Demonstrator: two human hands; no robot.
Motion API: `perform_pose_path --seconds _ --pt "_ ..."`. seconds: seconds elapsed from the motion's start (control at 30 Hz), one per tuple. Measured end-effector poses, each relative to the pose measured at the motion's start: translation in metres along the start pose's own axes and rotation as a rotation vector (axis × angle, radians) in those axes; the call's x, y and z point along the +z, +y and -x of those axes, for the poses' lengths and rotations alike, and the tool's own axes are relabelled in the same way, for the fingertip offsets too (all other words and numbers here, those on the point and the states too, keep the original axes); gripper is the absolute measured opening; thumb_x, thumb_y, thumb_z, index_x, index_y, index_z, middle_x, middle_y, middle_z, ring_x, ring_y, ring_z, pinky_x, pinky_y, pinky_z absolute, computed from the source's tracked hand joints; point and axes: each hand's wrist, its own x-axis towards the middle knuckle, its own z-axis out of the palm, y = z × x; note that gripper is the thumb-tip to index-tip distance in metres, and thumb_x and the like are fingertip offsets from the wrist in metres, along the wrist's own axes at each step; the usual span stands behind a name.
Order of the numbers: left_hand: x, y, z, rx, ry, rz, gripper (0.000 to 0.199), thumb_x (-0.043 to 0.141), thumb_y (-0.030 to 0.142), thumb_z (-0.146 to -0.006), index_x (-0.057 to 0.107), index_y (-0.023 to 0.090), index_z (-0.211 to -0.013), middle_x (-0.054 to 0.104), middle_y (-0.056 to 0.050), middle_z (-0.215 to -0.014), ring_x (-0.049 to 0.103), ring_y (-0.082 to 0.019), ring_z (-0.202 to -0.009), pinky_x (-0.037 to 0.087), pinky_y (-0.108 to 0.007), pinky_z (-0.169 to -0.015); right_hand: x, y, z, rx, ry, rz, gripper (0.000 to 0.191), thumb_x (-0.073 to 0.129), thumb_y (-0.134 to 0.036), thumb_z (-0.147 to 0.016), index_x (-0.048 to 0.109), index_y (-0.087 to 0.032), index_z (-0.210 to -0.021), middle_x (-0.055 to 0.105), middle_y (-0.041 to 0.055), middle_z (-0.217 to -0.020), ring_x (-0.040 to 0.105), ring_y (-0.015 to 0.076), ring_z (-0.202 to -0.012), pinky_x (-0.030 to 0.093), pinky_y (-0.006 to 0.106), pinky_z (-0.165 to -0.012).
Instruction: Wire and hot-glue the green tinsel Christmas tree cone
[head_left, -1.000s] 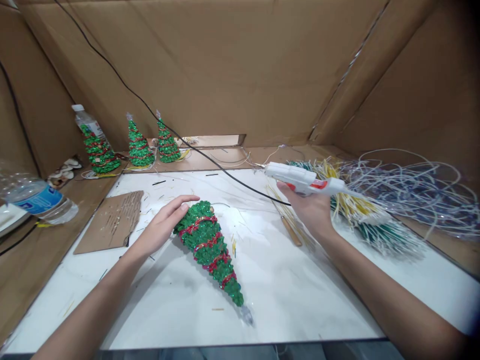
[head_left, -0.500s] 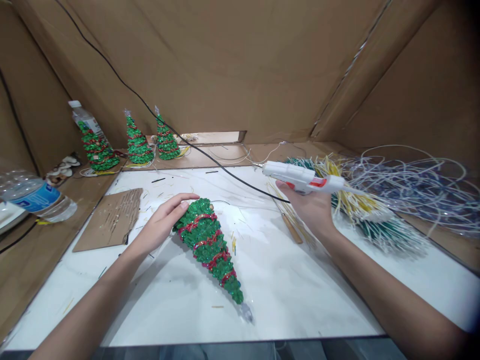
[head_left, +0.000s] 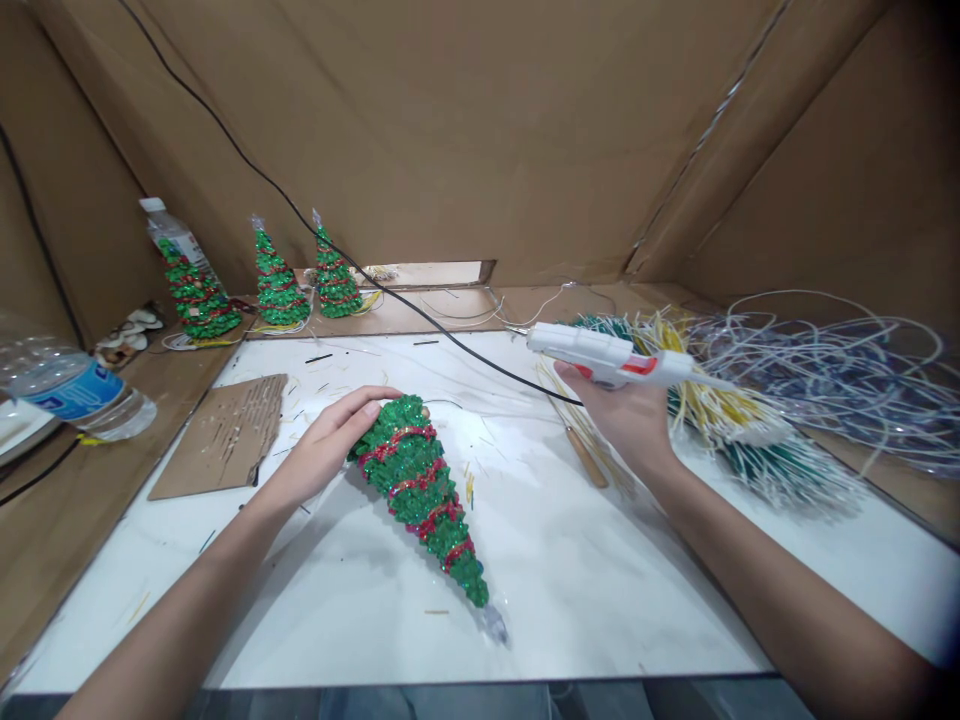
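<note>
A small green Christmas tree with red garland bands lies tilted over the white board, its clear tip pointing towards me. My left hand is closed around its broad base, with some fingertips out of sight behind it. In my right hand is a white glue gun with red parts, raised above the board, its nozzle pointing left. The nozzle is apart from the tree. A black cord crosses in front of the back wall and runs down near the gun.
Several similar trees stand at the back left beside a bottle. Another bottle tilts at left, near a cardboard piece. A wooden-handled tool, bundled wires and tangled white strands lie right.
The camera view has shifted very slightly. Both hands, the tree and the glue gun keep nearly the same places.
</note>
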Motion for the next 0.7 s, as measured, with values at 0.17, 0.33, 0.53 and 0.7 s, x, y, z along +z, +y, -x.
perform_pose_path --seconds 0.17,0.33,0.53,0.7 --pt "0.0004 0.001 0.0005 0.007 -0.011 0.0 0.036 0.044 0.047 -0.092 0.064 0.023 -0.109 0.066 -0.003 -0.117 0.055 -0.023 -0.114 0.042 -0.028 -0.097 0.0003 0.0005 0.0004 0.008 0.004 0.001 0.03 0.075 -0.041 -0.063 0.067 -0.023 -0.084 0.073 0.0054 -0.088 0.069 0.0278 -0.085 0.057 0.042 -0.08" --pt "0.0004 0.0021 0.0004 0.001 -0.003 0.01 0.037 0.044 0.047 -0.092 0.065 0.021 -0.108 0.066 -0.004 -0.117 0.055 -0.024 -0.115 0.042 -0.029 -0.097 0.0005 -0.0013 0.0007 0.017 0.008 0.015 0.029 0.074 -0.041 -0.063 0.067 -0.022 -0.083 0.073 0.0055 -0.085 0.069 0.0267 -0.083 0.057 0.04 -0.078" --pt "0.0 0.0022 0.0002 0.003 -0.011 0.006 0.038 0.044 0.047 -0.091 0.064 0.02 -0.109 0.066 -0.005 -0.118 0.055 -0.024 -0.114 0.041 -0.031 -0.098 -0.0002 -0.0029 0.0007 0.031 0.004 0.044 0.03 0.075 -0.041 -0.062 0.067 -0.02 -0.082 0.073 0.005 -0.083 0.068 0.0256 -0.08 0.057 0.039 -0.073" --pt "-0.0006 0.0014 0.0003 0.008 -0.018 -0.002 0.038 0.043 0.047 -0.092 0.063 0.02 -0.109 0.065 -0.005 -0.119 0.054 -0.025 -0.115 0.04 -0.033 -0.1 -0.0001 -0.0037 0.0009 0.056 0.007 0.012 0.032 0.078 -0.039 -0.06 0.068 -0.019 -0.083 0.073 0.005 -0.085 0.068 0.0254 -0.082 0.056 0.037 -0.074"
